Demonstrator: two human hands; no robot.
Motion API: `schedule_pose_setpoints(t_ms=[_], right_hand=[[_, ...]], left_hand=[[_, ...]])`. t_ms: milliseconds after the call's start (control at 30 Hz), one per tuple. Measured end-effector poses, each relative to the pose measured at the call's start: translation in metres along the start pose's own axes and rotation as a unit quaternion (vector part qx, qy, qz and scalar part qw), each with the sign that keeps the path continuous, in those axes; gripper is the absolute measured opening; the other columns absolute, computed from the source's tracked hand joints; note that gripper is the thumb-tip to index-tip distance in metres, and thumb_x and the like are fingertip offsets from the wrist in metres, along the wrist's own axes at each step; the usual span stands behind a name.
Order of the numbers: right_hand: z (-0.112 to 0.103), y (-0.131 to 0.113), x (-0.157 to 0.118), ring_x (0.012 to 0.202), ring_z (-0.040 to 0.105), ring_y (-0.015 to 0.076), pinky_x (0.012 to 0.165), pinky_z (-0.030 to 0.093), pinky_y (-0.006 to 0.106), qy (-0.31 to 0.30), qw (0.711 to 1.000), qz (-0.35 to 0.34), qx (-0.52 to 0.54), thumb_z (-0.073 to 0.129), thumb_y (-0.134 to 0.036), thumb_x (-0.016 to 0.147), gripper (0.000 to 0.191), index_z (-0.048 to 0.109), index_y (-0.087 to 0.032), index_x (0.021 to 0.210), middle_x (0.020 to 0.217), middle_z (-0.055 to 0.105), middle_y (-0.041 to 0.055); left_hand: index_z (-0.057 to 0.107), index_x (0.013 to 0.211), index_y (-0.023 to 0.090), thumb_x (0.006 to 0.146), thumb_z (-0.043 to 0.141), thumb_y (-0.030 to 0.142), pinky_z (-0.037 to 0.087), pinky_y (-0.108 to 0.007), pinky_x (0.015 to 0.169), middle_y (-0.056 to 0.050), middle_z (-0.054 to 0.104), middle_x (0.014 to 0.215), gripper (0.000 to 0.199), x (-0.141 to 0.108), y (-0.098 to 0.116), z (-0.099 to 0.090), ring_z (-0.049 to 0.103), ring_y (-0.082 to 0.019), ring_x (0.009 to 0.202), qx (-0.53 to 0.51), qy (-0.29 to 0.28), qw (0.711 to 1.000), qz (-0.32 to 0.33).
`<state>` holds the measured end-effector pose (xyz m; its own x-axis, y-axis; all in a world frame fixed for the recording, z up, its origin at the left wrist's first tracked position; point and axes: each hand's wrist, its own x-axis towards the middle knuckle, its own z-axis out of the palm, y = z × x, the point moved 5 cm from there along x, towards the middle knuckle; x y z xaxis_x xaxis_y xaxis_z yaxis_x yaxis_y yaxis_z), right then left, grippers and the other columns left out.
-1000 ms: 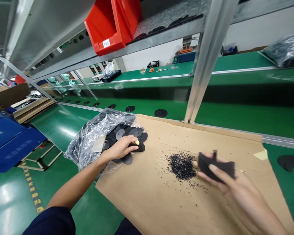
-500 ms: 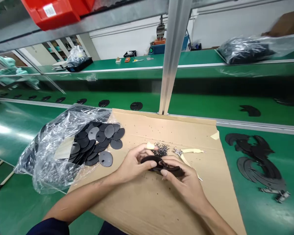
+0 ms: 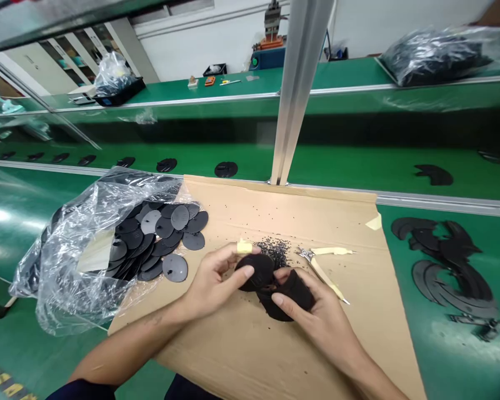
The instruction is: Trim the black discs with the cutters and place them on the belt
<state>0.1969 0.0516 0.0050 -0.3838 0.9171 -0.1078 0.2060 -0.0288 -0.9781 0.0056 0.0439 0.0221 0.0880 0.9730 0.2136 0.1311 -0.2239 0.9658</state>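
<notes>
My left hand (image 3: 220,278), with yellow tape round one finger, pinches a flat black plastic disc (image 3: 256,272) by its left side. In my right hand (image 3: 312,300) is a curved black plastic part (image 3: 294,294), gripped between thumb and fingers. The two pieces meet or overlap between my hands; whether they are joined I cannot tell. Just behind them a heap of small black plastic bits (image 3: 277,250) lies on the cardboard sheet (image 3: 250,355). Cutting pliers (image 3: 316,261) with pale yellow handles rest open to the right of the heap.
On the left, a clear plastic bag (image 3: 79,266) spills many black discs (image 3: 150,244) onto the cardboard. Curved black parts (image 3: 450,261) are stacked at the right, near a small metal-like piece (image 3: 479,325). A metal post (image 3: 294,100) rises behind the cardboard; discs line the green belt (image 3: 191,161).
The disc and curved part have been tilted so their broad faces show more, and my hands have turned with them. The whole view has shifted a little.
</notes>
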Motion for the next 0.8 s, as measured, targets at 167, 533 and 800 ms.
schedule_pose_setpoints(t_ms=[167,533,800], right_hand=[[0.011,0.004,-0.001,0.082,0.068,0.0205,0.073,0.06,0.032,-0.039,0.998,0.022,0.032,0.067,-0.048,0.087,0.03,0.068,-0.022,0.101,0.092,0.072,0.0034],[0.014,-0.002,-0.005,0.09,0.066,0.0184,0.081,0.055,0.028,-0.051,0.999,-0.013,0.014,0.054,-0.043,0.098,0.027,0.066,-0.022,0.111,0.098,0.072,0.0027],[0.014,-0.002,-0.005,0.089,0.066,0.019,0.084,0.054,0.029,-0.037,0.999,-0.024,0.005,0.054,-0.041,0.098,0.025,0.066,-0.022,0.11,0.099,0.072,0.003]], left_hand=[[0.068,0.125,0.021,0.094,0.062,0.018,0.061,-0.028,0.076,-0.008,0.075,0.102,0.031,-0.008,0.011,0.013,0.07,-0.017,0.086,0.145,-0.054,0.983,0.097],[0.064,0.13,0.019,0.092,0.066,0.014,0.061,-0.027,0.081,-0.007,0.074,0.101,0.039,-0.014,0.011,0.023,0.07,-0.015,0.089,0.195,-0.029,0.966,0.169],[0.064,0.13,0.019,0.092,0.067,0.017,0.059,-0.024,0.07,-0.006,0.073,0.095,0.038,-0.016,0.007,0.024,0.069,-0.014,0.081,0.193,-0.021,0.966,0.169]])
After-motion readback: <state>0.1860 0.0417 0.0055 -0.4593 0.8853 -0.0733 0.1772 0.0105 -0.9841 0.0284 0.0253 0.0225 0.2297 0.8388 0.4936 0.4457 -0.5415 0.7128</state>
